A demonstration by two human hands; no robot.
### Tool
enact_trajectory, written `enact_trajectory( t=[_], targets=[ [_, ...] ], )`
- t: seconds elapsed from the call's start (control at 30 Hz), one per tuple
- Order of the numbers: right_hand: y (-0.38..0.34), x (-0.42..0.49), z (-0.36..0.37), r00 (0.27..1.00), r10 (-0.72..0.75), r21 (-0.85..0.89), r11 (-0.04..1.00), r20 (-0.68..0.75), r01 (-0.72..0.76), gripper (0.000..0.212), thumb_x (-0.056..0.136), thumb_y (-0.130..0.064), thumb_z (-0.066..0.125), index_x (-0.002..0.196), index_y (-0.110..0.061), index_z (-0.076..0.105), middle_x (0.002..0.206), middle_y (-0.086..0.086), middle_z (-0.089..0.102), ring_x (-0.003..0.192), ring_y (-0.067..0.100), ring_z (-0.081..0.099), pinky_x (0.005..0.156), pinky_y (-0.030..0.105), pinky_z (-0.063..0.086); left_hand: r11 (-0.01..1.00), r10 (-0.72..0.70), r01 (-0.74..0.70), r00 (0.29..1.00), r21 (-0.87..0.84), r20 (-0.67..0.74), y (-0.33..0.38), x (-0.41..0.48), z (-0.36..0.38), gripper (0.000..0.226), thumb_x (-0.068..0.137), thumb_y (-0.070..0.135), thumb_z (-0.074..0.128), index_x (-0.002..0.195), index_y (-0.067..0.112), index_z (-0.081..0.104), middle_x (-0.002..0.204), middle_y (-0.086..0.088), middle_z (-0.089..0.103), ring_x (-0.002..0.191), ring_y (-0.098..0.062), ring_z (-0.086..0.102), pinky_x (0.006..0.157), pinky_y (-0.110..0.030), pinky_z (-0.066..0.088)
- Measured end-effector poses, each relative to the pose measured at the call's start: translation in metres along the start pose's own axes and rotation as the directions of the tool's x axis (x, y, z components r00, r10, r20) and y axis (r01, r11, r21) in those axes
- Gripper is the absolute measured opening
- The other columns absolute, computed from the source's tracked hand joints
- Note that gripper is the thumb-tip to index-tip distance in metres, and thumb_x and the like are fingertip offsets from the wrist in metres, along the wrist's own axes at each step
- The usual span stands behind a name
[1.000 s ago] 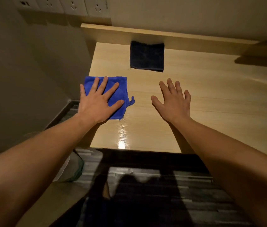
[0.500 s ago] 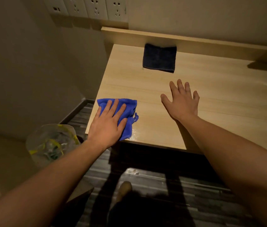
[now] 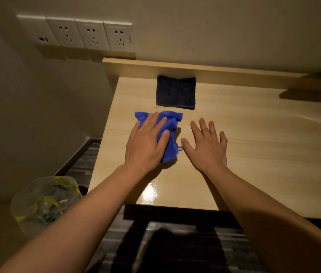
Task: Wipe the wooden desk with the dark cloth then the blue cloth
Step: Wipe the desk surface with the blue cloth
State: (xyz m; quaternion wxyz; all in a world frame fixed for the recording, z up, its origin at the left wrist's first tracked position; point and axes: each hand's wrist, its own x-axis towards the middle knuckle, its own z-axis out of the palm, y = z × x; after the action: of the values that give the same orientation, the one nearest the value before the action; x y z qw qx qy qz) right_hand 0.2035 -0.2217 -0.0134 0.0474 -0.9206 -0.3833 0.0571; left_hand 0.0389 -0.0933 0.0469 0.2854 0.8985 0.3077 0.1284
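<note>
Pressing blue cloth [image 3: 170, 133], left hand [image 3: 145, 146] nears desk's [image 3: 254, 154] left edge.

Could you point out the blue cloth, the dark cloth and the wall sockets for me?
blue cloth [image 3: 172, 120], head view, bunched upper right part.
dark cloth [image 3: 175, 92], head view, middle of the folded square.
wall sockets [image 3: 93, 36], head view, third plate from the left.

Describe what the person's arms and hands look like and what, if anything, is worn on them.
Both forearms are bare, no sleeves in view. The left hand and right hand wear no gloves; no rings, watch or bracelets are visible. The fingers are uncovered and the nails look short.
</note>
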Motion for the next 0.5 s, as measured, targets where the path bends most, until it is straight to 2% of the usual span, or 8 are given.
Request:
enact_trajectory(
  t=[0.1,0.13,0.27,0.37,0.5],
  targets=[
    [0.000,0.000,0.000,1.000,-0.003,0.001,1.000,-0.007,0.003,0.075,0.099,-0.073,0.015,0.164,-0.036,0.013,0.174,-0.003,0.004,0.160,0.023,-0.003,0.124,0.057,0.007,0.983,0.011,-0.028,0.996,0.180,0.093,-0.011,0.065,0.017,0.051,0.115,0.040,0.032,0.163,0.024,0.041,0.171,-0.006,0.035,0.156,-0.024,0.032,0.129,-0.047,0.020],
    [0.000,0.000,0.000,1.000,-0.002,0.005,1.000,-0.010,0.002,0.075,0.099,-0.073,0.016,0.164,-0.036,0.014,0.174,-0.004,0.005,0.160,0.022,-0.003,0.124,0.057,0.008,0.971,0.000,-0.032,0.991,0.237,0.134,-0.018,0.076,0.024,0.053,0.115,0.042,0.030,0.164,0.025,0.037,0.173,-0.006,0.032,0.157,-0.025,0.029,0.129,-0.049,0.019],
    [0.000,0.001,0.001,1.000,0.000,0.002,1.000,-0.010,0.000,0.075,0.098,-0.073,0.015,0.164,-0.037,0.014,0.174,-0.005,0.005,0.160,0.021,-0.004,0.124,0.057,0.007,0.894,-0.013,-0.081,0.978,0.440,0.207,-0.038,0.087,0.050,0.072,0.109,0.065,0.014,0.171,0.031,0.004,0.179,-0.004,-0.001,0.165,-0.025,-0.002,0.131,-0.054,0.003],
    [0.000,0.002,0.001,1.000,-0.003,0.010,1.000,-0.012,0.003,0.075,0.097,-0.073,0.016,0.164,-0.037,0.015,0.174,-0.005,0.005,0.160,0.022,-0.003,0.124,0.057,0.008,0.883,0.000,-0.089,0.982,0.462,0.190,-0.043,0.086,0.055,0.079,0.102,0.075,0.005,0.170,0.035,-0.002,0.179,-0.005,-0.004,0.164,-0.025,-0.004,0.130,-0.057,0.001],
    [0.000,0.001,0.001,1.000,-0.003,0.020,1.000,-0.014,0.003,0.077,0.097,-0.075,0.014,0.164,-0.036,0.015,0.174,-0.004,0.006,0.160,0.022,-0.003,0.124,0.058,0.007,0.878,0.006,-0.089,0.985,0.470,0.174,-0.043,0.079,0.057,0.079,0.101,0.075,0.004,0.170,0.035,-0.001,0.179,-0.005,-0.002,0.164,-0.025,-0.003,0.129,-0.056,0.001]
  ],
)
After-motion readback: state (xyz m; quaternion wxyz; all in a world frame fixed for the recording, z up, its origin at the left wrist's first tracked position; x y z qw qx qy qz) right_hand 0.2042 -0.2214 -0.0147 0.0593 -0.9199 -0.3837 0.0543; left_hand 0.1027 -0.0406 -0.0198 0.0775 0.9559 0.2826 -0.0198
